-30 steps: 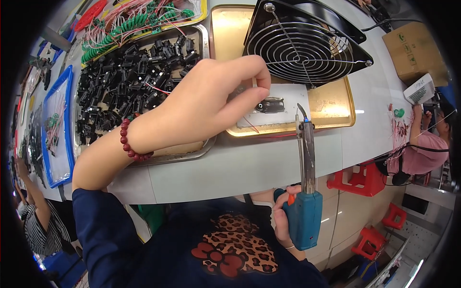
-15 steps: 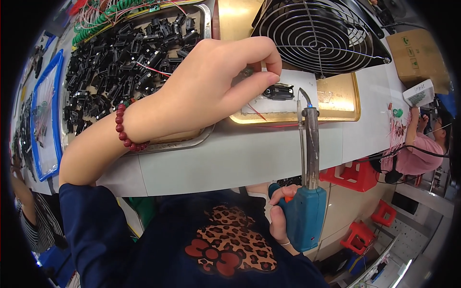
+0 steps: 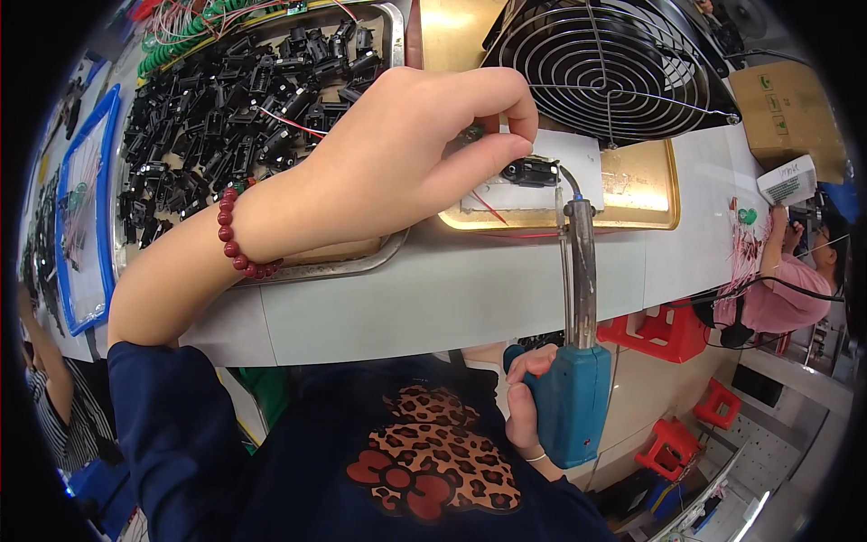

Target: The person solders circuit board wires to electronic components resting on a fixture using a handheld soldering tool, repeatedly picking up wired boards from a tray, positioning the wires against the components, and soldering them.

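Observation:
My left hand [image 3: 442,135], wearing a dark red bead bracelet [image 3: 231,240], reaches over the gold tray [image 3: 637,185]. Its thumb and forefinger are pinched together at the upper left edge of a small black plastic part [image 3: 531,172]; what lies between them is hidden. The part rests on a pale block [image 3: 495,197]. A red wire [image 3: 489,207] trails from beneath the hand. Wrapped around the handle of a teal soldering gun [image 3: 576,406], my right hand [image 3: 526,397] holds it upright. The gun's bent tip is at the right end of the part, seemingly touching it.
A metal tray [image 3: 394,41] full of black plastic parts stands at left, beside a blue-rimmed tray [image 3: 110,194]. Behind the gold tray is a fan with a wire guard [image 3: 607,90]. A cardboard box [image 3: 784,108] and a person in pink [image 3: 790,291] are at right.
The soldering gun's tip has come from just right of the black part to its right end. My left hand appears slightly further right, still pinched.

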`<action>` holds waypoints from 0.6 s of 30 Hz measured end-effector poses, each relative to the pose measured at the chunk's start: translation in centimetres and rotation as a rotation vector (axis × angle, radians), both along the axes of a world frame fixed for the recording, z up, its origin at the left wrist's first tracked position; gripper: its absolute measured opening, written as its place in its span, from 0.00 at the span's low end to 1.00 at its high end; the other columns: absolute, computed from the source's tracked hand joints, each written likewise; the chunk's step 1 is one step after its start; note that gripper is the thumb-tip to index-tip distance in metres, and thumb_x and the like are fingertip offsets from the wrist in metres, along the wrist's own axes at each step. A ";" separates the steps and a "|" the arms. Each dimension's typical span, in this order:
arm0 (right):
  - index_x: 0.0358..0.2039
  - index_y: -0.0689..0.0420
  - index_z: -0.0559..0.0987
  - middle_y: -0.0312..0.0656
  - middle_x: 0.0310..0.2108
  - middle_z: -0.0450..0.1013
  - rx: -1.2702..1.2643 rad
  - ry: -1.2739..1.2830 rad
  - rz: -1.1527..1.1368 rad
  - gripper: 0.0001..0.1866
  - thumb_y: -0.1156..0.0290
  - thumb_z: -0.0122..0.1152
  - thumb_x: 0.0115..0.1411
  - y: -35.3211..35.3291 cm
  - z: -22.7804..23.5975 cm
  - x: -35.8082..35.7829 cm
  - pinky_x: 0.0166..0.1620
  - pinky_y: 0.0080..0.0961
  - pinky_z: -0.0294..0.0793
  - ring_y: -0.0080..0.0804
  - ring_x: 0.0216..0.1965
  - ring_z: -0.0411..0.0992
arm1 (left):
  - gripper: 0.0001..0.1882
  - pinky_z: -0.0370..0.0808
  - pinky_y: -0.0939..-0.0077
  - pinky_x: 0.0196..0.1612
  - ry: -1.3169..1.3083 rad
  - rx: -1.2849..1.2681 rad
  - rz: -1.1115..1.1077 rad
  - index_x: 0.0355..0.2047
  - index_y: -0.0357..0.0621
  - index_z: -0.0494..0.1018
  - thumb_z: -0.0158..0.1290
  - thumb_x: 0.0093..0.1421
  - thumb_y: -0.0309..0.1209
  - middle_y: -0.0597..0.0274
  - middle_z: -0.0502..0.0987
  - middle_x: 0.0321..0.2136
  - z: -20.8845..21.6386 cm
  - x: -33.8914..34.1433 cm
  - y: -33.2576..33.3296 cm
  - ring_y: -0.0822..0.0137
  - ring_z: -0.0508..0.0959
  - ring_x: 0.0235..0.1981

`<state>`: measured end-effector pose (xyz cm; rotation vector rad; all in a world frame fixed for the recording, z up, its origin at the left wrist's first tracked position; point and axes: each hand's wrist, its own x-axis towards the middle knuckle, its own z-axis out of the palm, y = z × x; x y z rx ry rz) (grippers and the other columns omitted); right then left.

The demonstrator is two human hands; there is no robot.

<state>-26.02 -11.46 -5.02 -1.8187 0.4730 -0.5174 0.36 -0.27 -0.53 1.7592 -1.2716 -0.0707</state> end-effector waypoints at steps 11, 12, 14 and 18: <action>0.26 0.53 0.74 0.33 0.22 0.72 -0.017 -0.008 0.041 0.08 0.66 0.65 0.50 -0.3 -0.2 -0.1 0.32 0.28 0.62 0.32 0.27 0.65 | 0.07 0.75 0.77 0.35 0.034 -0.037 0.006 0.35 0.35 0.73 0.54 0.62 0.28 0.59 0.77 0.27 0.1 -0.1 0.0 0.66 0.79 0.29; 0.26 0.53 0.74 0.33 0.22 0.72 -0.016 -0.007 0.034 0.09 0.66 0.65 0.50 -0.3 -0.1 -0.1 0.32 0.28 0.62 0.32 0.26 0.65 | 0.07 0.75 0.77 0.35 0.033 -0.037 0.007 0.35 0.35 0.73 0.54 0.62 0.28 0.59 0.77 0.27 0.1 -0.1 0.1 0.66 0.79 0.29; 0.27 0.53 0.74 0.33 0.22 0.72 -0.014 -0.005 0.026 0.09 0.66 0.65 0.49 -0.2 -0.1 -0.1 0.32 0.28 0.62 0.32 0.26 0.65 | 0.07 0.75 0.78 0.35 0.056 -0.012 0.003 0.35 0.35 0.73 0.53 0.62 0.28 0.59 0.77 0.27 0.3 -0.2 0.1 0.66 0.79 0.29; 0.27 0.53 0.74 0.33 0.21 0.71 0.017 -0.034 0.016 0.08 0.68 0.65 0.48 -0.1 -0.4 -0.1 0.32 0.28 0.62 0.31 0.25 0.64 | 0.07 0.75 0.78 0.34 0.041 -0.019 0.010 0.35 0.35 0.73 0.54 0.62 0.27 0.59 0.77 0.27 0.2 -0.2 0.0 0.67 0.79 0.29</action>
